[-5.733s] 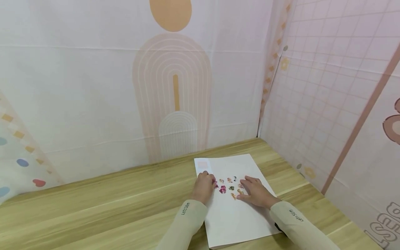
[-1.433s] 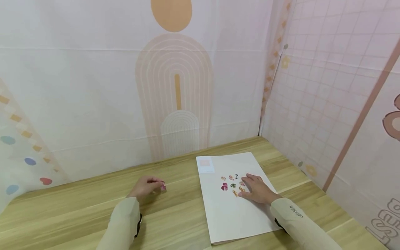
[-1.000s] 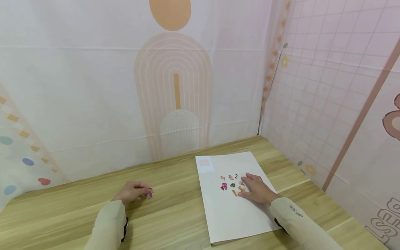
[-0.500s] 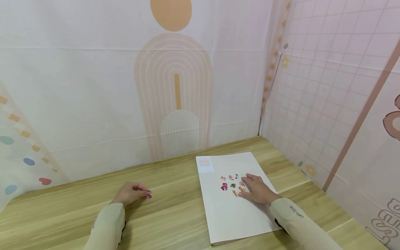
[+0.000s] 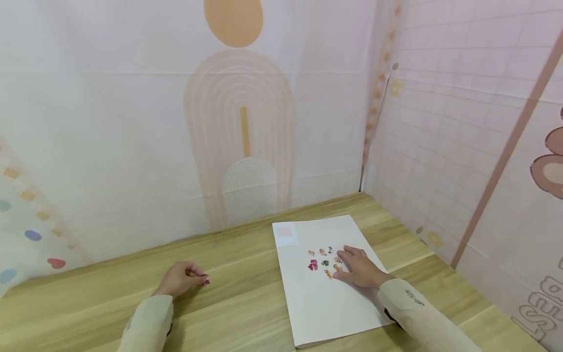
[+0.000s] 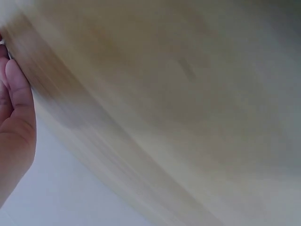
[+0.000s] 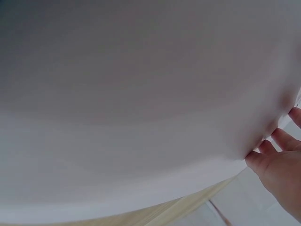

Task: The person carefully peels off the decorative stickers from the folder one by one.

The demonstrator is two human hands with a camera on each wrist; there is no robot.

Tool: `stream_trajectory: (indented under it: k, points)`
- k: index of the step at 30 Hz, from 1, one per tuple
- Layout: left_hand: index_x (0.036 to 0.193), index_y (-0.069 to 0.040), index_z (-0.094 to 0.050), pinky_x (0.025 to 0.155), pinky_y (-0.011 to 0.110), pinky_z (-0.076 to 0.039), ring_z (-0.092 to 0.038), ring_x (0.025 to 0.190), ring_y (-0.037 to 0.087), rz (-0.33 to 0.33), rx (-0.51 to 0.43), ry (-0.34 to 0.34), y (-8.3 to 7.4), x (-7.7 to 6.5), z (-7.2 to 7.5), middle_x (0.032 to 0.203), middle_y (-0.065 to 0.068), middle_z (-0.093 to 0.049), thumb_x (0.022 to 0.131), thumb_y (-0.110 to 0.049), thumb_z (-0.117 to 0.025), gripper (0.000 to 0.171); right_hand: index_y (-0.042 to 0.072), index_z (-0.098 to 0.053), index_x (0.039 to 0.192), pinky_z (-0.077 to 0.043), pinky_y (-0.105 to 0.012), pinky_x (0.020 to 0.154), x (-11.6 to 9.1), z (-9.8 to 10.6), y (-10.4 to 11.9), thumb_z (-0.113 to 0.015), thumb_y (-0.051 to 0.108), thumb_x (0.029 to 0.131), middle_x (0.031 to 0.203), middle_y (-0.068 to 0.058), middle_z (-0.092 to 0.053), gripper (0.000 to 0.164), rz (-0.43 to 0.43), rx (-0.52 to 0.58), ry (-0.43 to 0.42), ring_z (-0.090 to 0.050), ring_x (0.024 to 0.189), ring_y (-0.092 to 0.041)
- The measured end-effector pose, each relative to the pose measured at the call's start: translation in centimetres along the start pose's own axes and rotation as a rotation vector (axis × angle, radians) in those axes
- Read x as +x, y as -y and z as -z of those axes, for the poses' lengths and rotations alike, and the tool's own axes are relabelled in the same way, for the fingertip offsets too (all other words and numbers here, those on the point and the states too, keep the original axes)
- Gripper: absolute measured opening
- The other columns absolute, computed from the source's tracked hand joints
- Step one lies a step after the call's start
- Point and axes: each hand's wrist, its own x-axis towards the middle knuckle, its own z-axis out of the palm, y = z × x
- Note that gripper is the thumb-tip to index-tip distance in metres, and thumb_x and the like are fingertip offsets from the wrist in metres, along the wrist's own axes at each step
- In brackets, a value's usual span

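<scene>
My left hand (image 5: 180,278) pinches a small magenta, flower-like piece (image 5: 205,279) between thumb and fingertips, low over the wood table left of the white paper. In the left wrist view only part of the left hand (image 6: 18,108) shows, at the left edge. My right hand (image 5: 359,266) rests on the white paper (image 5: 334,313) with fingers spread. Beside its fingertips lie several small coloured pieces, among them a magenta one (image 5: 313,264), a dark green one (image 5: 325,263) and an orange one (image 5: 328,274). The right wrist view shows the right hand's fingertips touching the paper.
A pale label with a pink square (image 5: 285,233) sits at the paper's upper left corner. The wood-grain table (image 5: 237,303) runs back to a white printed cloth (image 5: 132,146), and another printed cloth (image 5: 422,122) borders the right side.
My left hand has carried the magenta piece from the paper leftward over the table, then slightly lower in the last half second. The right hand stays on the paper.
</scene>
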Motion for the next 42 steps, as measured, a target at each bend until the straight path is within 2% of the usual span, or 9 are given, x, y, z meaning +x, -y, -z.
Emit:
stream_trajectory:
  k: [3,8,14,19,25,30,35,42]
  points:
    - [0.079,0.001,-0.057,0.059,0.029,-0.045,-0.058,0.064,0.017,0.009,0.045,-0.007,-0.1,-0.2,0.2,0.072,0.005,-0.063,0.077,-0.006,-0.066,0.011,-0.004,-0.043,0.126,-0.025,-0.053,0.095,0.1,0.0,0.1,-0.063,0.036,0.079,0.134,-0.026,-0.031,0.065,0.003,-0.005,0.000,-0.025,0.122,-0.042]
    - [0.084,0.003,-0.054,0.057,0.029,-0.043,-0.053,0.065,0.016,-0.023,0.076,-0.022,-0.3,0.2,0.2,0.073,0.005,-0.057,0.077,-0.006,-0.066,0.017,-0.004,-0.043,0.126,-0.025,-0.053,0.095,0.1,0.0,-0.3,-0.063,0.037,0.079,0.134,-0.025,-0.031,0.065,-0.004,-0.025,-0.010,-0.026,0.122,-0.042]
    - [0.076,0.001,-0.063,0.058,0.028,-0.044,-0.056,0.064,0.015,-0.044,0.097,-0.006,-0.6,0.2,-0.1,0.072,0.005,-0.063,0.077,-0.003,-0.064,0.004,-0.004,-0.043,0.126,-0.024,-0.053,0.096,-0.1,0.1,-0.7,-0.063,0.039,0.079,0.133,-0.026,-0.032,0.066,0.004,-0.030,-0.019,-0.026,0.121,-0.043]
    - [0.076,0.000,-0.066,0.059,0.027,-0.045,-0.058,0.066,0.015,-0.034,0.095,-0.004,-0.8,0.2,-0.1,0.072,0.006,-0.065,0.078,0.000,-0.063,0.004,-0.004,-0.043,0.126,-0.024,-0.053,0.096,-0.1,0.1,-0.6,-0.063,0.039,0.079,0.133,-0.026,-0.032,0.067,0.004,-0.033,-0.021,-0.027,0.121,-0.043]
    - [0.080,0.002,-0.062,0.056,0.027,-0.043,-0.054,0.063,0.015,-0.019,0.132,-0.021,-0.8,0.2,-0.1,0.071,0.004,-0.062,0.077,-0.004,-0.064,0.007,-0.003,-0.043,0.126,-0.024,-0.053,0.096,0.1,0.2,-0.3,-0.063,0.039,0.079,0.134,-0.025,-0.031,0.066,0.002,-0.032,-0.011,-0.026,0.122,-0.042]
    - [0.080,0.002,-0.053,0.056,0.027,-0.039,-0.048,0.064,0.014,-0.062,0.202,-0.036,-1.1,0.1,-0.3,0.071,0.003,-0.053,0.075,-0.002,-0.065,0.014,-0.004,-0.043,0.126,-0.025,-0.052,0.096,0.1,0.1,-0.4,-0.064,0.037,0.079,0.133,-0.026,-0.032,0.065,0.008,-0.032,-0.012,-0.026,0.121,-0.042]
    - [0.072,-0.001,-0.056,0.057,0.028,-0.041,-0.050,0.062,0.013,-0.106,0.248,-0.004,-1.3,0.3,-0.2,0.067,0.000,-0.058,0.075,0.000,-0.064,0.009,-0.005,-0.044,0.125,-0.025,-0.052,0.095,0.3,-0.1,-0.5,-0.064,0.036,0.079,0.132,-0.027,-0.033,0.064,0.020,-0.035,-0.025,-0.028,0.120,-0.043]
    - [0.072,-0.001,-0.058,0.056,0.026,-0.041,-0.051,0.061,0.012,-0.096,0.243,-0.011,-1.3,0.3,-0.2,0.065,0.001,-0.057,0.074,0.000,-0.064,0.007,-0.004,-0.044,0.124,-0.025,-0.053,0.095,0.5,-0.3,-0.8,-0.064,0.038,0.079,0.132,-0.027,-0.034,0.065,0.029,-0.053,-0.029,-0.028,0.120,-0.043]
